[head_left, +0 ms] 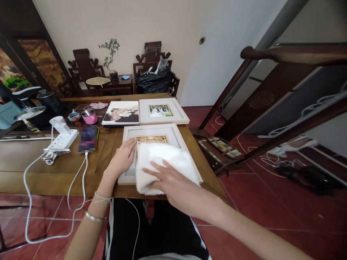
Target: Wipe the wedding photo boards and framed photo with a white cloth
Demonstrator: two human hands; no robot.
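Note:
A white picture frame (173, 133) lies flat at the near edge of a wooden table (32, 159). A white fluffy cloth (162, 157) covers most of the frame's glass. My right hand (169, 180) lies flat on the cloth with its fingers spread. My left hand (122, 159) rests on the frame's left border, fingers stretched out, steadying it. Behind it lie a second white frame (162, 111) with a photo and a photo print (121, 113).
A white power strip (61, 139) with cables, a phone (88, 139) on a charging cable and a pink cup (89, 116) sit on the left of the table. Dark carved chairs, a black bag (154, 80) and a small plant stand behind. A wooden rack leans at right.

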